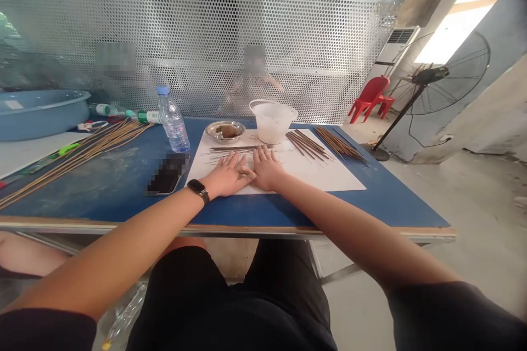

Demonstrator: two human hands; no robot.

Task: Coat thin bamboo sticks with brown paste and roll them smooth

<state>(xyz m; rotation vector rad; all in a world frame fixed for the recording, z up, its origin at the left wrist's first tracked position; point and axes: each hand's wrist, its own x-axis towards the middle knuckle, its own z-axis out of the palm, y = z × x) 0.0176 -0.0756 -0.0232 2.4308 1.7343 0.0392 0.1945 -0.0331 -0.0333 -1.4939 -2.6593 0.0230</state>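
My left hand (231, 174) lies flat, fingers stretched forward, on a white board (329, 178). Beside it, thumbs close together, my right hand (265, 169) also rests flat with its fingers extended. Whether something lies under the palms is hidden. Just beyond the fingertips are dark thin sticks (222, 148), with finer bare ones scattered to the left. To the right lie brown coated sticks (308, 144) that look like incense sticks. A metal dish (212, 132) holds a brown dough-like lump (229, 131). Next to it stands a translucent white bucket (274, 122) with its handle up.
Left of the board are a phone (167, 174) and an upright water bottle (173, 123). Long thin canes (94, 145) and a blue basin (41, 115) are farther left. More brown sticks (340, 143) lie at right. A perforated metal screen (185, 38) closes the back.
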